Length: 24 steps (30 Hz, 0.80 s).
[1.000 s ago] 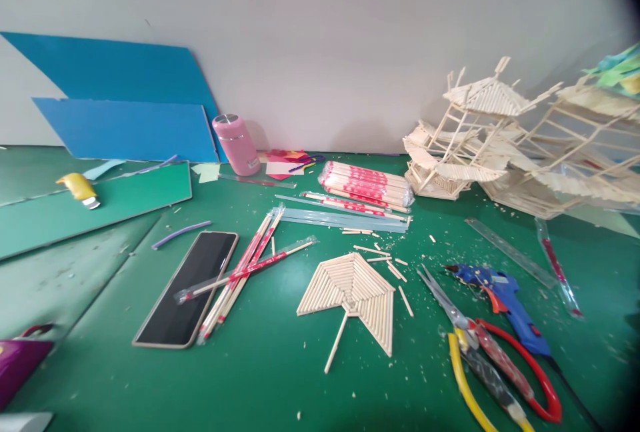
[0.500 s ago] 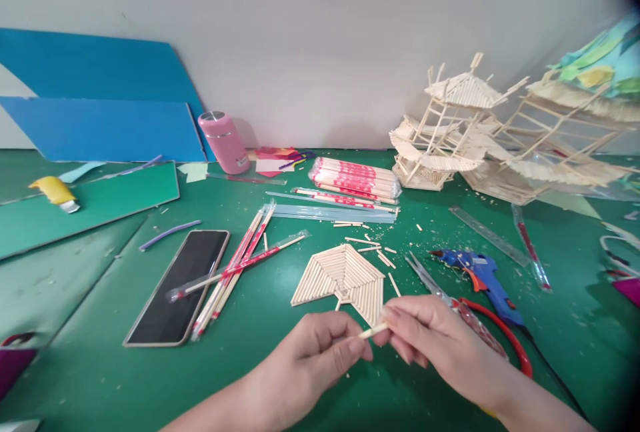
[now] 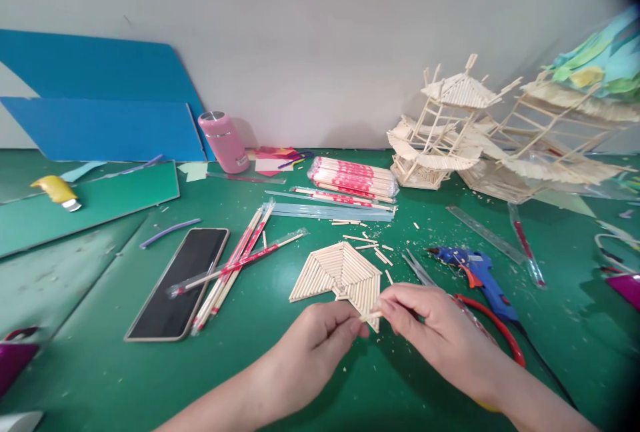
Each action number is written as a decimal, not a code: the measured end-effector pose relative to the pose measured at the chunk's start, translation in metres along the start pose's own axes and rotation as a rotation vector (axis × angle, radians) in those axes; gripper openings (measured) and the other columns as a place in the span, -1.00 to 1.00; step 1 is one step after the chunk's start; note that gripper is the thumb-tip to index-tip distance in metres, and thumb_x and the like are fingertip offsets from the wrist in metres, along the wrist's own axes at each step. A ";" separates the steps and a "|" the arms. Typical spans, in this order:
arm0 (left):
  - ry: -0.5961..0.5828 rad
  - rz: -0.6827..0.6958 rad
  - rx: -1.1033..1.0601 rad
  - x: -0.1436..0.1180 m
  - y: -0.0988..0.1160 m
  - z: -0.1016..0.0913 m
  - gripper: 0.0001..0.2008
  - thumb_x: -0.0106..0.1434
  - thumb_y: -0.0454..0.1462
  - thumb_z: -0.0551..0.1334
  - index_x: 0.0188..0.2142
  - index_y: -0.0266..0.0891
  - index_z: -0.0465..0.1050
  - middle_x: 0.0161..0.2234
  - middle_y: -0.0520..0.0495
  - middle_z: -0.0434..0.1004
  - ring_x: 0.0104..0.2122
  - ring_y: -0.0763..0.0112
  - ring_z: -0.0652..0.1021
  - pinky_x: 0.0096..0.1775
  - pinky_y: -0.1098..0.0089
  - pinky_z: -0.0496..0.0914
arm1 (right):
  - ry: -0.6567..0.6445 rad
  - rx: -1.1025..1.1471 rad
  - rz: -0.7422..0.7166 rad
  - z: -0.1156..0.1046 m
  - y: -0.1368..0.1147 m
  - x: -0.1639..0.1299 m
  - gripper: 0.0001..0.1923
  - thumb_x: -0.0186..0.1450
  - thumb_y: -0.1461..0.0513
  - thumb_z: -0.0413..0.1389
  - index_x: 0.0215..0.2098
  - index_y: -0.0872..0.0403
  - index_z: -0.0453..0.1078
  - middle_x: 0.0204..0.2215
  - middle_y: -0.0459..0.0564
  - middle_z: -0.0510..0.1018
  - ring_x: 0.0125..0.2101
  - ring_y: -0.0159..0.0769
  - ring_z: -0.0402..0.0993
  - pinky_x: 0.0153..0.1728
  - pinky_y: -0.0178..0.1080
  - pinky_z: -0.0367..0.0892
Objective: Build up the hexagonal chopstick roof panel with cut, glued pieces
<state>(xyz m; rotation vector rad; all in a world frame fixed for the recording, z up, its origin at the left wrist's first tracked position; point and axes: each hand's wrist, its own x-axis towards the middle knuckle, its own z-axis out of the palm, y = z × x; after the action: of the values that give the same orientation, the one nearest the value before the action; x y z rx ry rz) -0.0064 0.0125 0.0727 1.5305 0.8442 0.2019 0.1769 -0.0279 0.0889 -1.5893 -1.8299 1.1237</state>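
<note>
Head view, and both hands are at work low in the middle of the frame, where a second ago I saw only the tabletop. The left hand (image 3: 320, 345) has its thumb and forefinger closed on one end of a short pale stick (image 3: 371, 317); the right hand (image 3: 425, 325) pinches the other end. Since half a second ago the stick has risen a little, and it now crosses in front of the lower right point of the ribbed stick panel (image 3: 345, 269); whether they touch, I can't tell. That panel lies flat at the centre, a faceted fan of smooth, round wooden rods set in tight parallel rows. The right hand and forearm now cover much of the scissors (image 3: 419, 268), which lay in plain sight a second ago; the slim metal blades and a curve of red handle still show. Just beyond sits a blue plastic glue gun (image 3: 485, 279) with an orange trigger. Centre left, slick film-wrapped chopsticks (image 3: 235, 272) cross over a glossy black phone (image 3: 180, 285). Upper right, openwork stick towers (image 3: 440, 125) carry slanting, ribbed roofs. Wood crumbs speckle the smooth green table (image 3: 110, 379).
</note>
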 end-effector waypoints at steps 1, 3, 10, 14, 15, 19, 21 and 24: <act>-0.009 0.006 -0.021 0.000 0.000 0.001 -0.71 0.29 -0.14 -0.04 -0.38 -0.28 0.31 -0.52 0.11 0.12 -0.50 0.51 0.15 -0.45 0.46 0.10 | 0.008 -0.014 -0.019 0.000 0.000 0.000 -0.68 0.35 0.12 -0.14 -0.52 0.05 0.20 -0.58 -0.19 0.23 -0.52 -0.45 0.15 -0.51 -0.36 0.08; -0.007 0.027 -0.052 0.001 -0.001 0.003 -0.72 0.28 -0.13 -0.03 -0.38 -0.27 0.28 -0.52 0.11 0.10 -0.50 0.51 0.13 -0.47 0.46 0.09 | 0.021 -0.030 -0.037 -0.001 0.001 -0.001 -0.69 0.35 0.13 -0.14 -0.50 0.05 0.22 -0.56 -0.18 0.27 -0.51 -0.44 0.18 -0.50 -0.36 0.10; 0.057 -0.001 -0.009 0.003 -0.002 0.007 -0.71 0.29 -0.14 -0.02 -0.47 -0.25 0.23 -0.54 0.11 0.11 -0.52 0.52 0.15 -0.48 0.46 0.08 | 0.065 -0.025 -0.008 -0.002 0.004 -0.001 -0.70 0.34 0.11 -0.13 -0.47 0.04 0.27 -0.55 -0.19 0.33 -0.50 -0.44 0.24 -0.50 -0.38 0.15; 0.105 0.008 -0.026 0.006 -0.004 0.010 -0.69 0.28 -0.12 -0.03 -0.49 -0.24 0.22 -0.57 0.12 0.08 -0.54 0.52 0.14 -0.51 0.47 0.06 | 0.172 -0.047 0.112 -0.008 0.026 -0.011 -0.73 0.30 0.05 -0.09 -0.19 0.00 0.30 -0.41 -0.11 0.44 -0.41 -0.36 0.36 -0.42 -0.35 0.28; 0.116 0.016 -0.019 0.008 -0.005 0.010 -0.69 0.29 -0.12 -0.04 -0.48 -0.25 0.23 -0.57 0.12 0.09 -0.54 0.52 0.14 -0.51 0.46 0.05 | 0.204 -0.075 0.146 -0.009 0.036 -0.016 -0.71 0.29 0.04 -0.09 -0.14 0.00 0.28 -0.40 -0.09 0.44 -0.40 -0.34 0.38 -0.41 -0.33 0.30; 0.159 0.060 0.001 0.013 -0.009 0.011 -0.70 0.28 -0.14 -0.03 -0.49 -0.25 0.25 -0.56 0.11 0.08 -0.53 0.50 0.13 -0.50 0.45 0.05 | 0.373 -0.261 0.244 -0.009 0.086 -0.041 -0.69 0.28 0.07 -0.09 -0.07 0.01 0.19 -0.25 0.03 0.40 -0.29 -0.25 0.39 -0.27 -0.22 0.35; 0.163 0.079 -0.016 0.016 -0.010 0.012 -0.71 0.28 -0.15 -0.03 -0.49 -0.25 0.23 -0.56 0.11 0.07 -0.53 0.51 0.13 -0.49 0.45 0.05 | 0.475 -0.436 0.233 -0.008 0.110 -0.055 -0.69 0.25 0.08 -0.07 -0.08 0.01 0.20 -0.12 0.09 0.34 -0.14 -0.13 0.33 -0.15 -0.09 0.30; 0.156 0.085 -0.043 0.022 -0.010 0.013 -0.74 0.28 -0.18 -0.03 -0.42 -0.25 0.29 -0.55 0.10 0.10 -0.51 0.50 0.14 -0.48 0.45 0.07 | 0.528 -0.525 0.243 -0.004 0.132 -0.073 -0.65 0.25 0.12 -0.10 -0.02 0.02 0.15 -0.04 0.12 0.25 -0.04 -0.09 0.26 -0.04 -0.01 0.21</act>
<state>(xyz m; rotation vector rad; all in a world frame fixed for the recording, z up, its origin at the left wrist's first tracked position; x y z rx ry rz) 0.0131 0.0147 0.0532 1.5264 0.8921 0.4037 0.2727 -0.0975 -0.0050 -2.1871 -1.6634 0.2429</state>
